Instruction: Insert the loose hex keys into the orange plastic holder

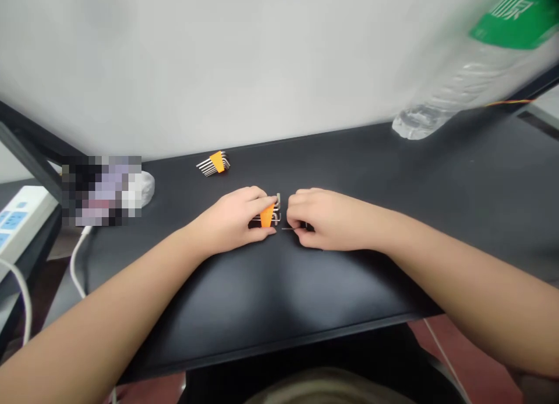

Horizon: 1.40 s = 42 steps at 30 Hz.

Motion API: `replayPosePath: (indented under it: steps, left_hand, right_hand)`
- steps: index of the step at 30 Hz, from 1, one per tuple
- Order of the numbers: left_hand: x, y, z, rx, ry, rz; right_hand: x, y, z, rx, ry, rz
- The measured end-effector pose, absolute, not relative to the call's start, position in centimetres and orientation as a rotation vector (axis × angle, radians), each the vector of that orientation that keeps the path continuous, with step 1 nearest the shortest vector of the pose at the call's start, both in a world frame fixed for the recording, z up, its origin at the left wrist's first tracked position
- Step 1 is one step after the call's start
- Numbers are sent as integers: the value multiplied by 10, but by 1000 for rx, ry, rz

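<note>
Between the thumb and fingers of my left hand point(238, 218) is a hex key set in an orange holder point(267, 215); the short bent ends of its keys point right. Just to the right, my right hand point(321, 218) is closed in a pinch on a thin hex key point(288, 229), whose straight tip sticks out to the left toward the set. A small gap separates the two hands. Farther back lies a second hex key set point(217, 162), also in an orange holder, with its long ends pointing left and no hand touching it.
A clear plastic bottle point(458, 87) with a green label stands at the back right by the white wall point(271, 66). At left are a blurred-out item point(105, 188), a white cable point(74, 264) and a power strip point(21, 218). The black tabletop's front edge point(279, 341) runs near my body.
</note>
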<state>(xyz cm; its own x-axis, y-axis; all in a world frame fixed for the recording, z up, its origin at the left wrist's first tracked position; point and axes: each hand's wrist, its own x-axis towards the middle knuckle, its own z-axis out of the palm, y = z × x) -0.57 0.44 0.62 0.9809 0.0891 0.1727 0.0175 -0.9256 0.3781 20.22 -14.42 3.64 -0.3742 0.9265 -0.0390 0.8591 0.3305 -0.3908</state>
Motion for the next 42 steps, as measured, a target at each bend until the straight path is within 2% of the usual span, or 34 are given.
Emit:
replayPosePath:
  steps: [9, 23, 30, 38, 42]
  left_hand:
    - [-3, -5, -1, 2742, 200, 509]
    - [-4, -8, 2, 2745, 245, 628]
    - [-3, -16, 5, 2744, 354, 732]
    - [-4, -13, 3, 2713, 452, 859]
    - [-4, -14, 2, 2746, 426, 900]
  right_hand:
    - [197, -144, 39, -1695, -2321, 432]
    - [207, -141, 32, -1483, -2019, 554]
    - [197, -133, 17, -1394, -1426, 1012]
    - [197, -131, 22, -1530, -1185, 903]
    - [193, -132, 24, -1500, -1048, 1061]
